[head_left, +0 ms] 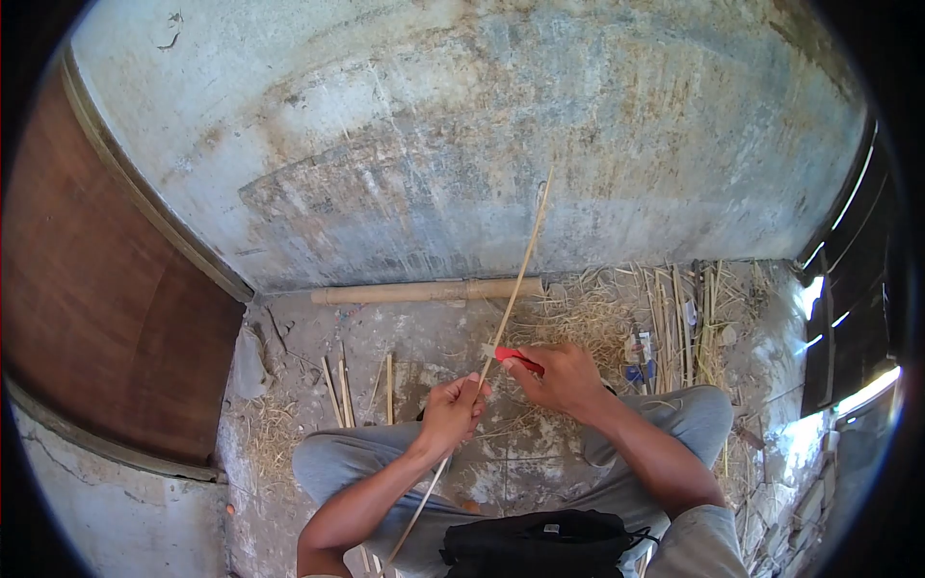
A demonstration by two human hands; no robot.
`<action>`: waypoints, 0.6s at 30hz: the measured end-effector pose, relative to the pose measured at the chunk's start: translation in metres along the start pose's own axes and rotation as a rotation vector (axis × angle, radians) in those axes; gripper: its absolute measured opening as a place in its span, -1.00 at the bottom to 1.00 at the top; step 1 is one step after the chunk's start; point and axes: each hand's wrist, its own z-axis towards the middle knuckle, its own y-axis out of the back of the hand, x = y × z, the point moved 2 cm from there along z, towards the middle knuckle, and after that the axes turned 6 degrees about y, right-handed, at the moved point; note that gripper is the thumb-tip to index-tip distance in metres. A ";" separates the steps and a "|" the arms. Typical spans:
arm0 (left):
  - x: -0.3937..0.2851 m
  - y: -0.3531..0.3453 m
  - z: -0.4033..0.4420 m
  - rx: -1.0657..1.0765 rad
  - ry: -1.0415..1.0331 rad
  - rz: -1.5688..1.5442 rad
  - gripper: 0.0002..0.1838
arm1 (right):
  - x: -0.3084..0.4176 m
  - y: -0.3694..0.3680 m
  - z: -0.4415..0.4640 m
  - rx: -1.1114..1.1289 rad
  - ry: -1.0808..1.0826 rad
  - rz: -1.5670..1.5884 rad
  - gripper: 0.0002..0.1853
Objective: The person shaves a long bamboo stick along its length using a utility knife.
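A long, thin bamboo strip slants from between my legs up toward the wall. My left hand is closed around it below its middle. In my right hand is a red-handled knife, gripped with the fingers wrapped round the handle. Its pale blade end lies across the strip, just above my left hand; the exact contact is too small to make out. The strip's lower end passes over my left leg. My crossed legs in grey trousers lie on either side.
A bamboo pole lies along the wall base. Shavings and several loose strips cover the floor at right. More strips lie at left, near a plastic bag. A black bag rests on my lap.
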 end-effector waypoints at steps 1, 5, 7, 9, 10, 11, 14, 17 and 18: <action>0.000 0.000 0.000 0.000 -0.001 0.001 -0.61 | 0.000 0.000 0.000 0.011 -0.006 -0.004 -0.68; 0.000 -0.001 0.000 0.015 -0.020 -0.022 -0.61 | -0.001 0.000 0.000 -0.026 0.002 -0.011 -0.68; 0.001 -0.002 0.000 0.016 -0.020 -0.028 -0.62 | -0.003 0.001 0.001 -0.023 -0.003 -0.021 -0.70; 0.003 -0.002 -0.002 0.003 0.027 -0.042 -0.62 | -0.011 0.000 0.004 -0.042 -0.031 -0.015 -0.70; 0.004 -0.002 -0.004 0.005 0.028 -0.040 -0.62 | -0.016 0.002 0.006 -0.061 -0.059 -0.009 -0.69; 0.008 -0.002 -0.009 0.018 0.027 0.003 -0.61 | -0.022 0.008 0.010 -0.063 -0.062 -0.011 -0.69; 0.019 -0.003 -0.017 0.055 0.033 0.053 -0.61 | -0.047 0.031 0.022 -0.108 -0.263 -0.145 -0.66; 0.020 -0.002 -0.017 0.072 0.036 0.063 -0.60 | -0.056 0.034 0.024 -0.097 -0.242 -0.207 -0.64; 0.020 -0.002 -0.017 0.070 0.034 0.062 -0.60 | -0.056 0.033 0.024 -0.107 -0.264 -0.220 -0.64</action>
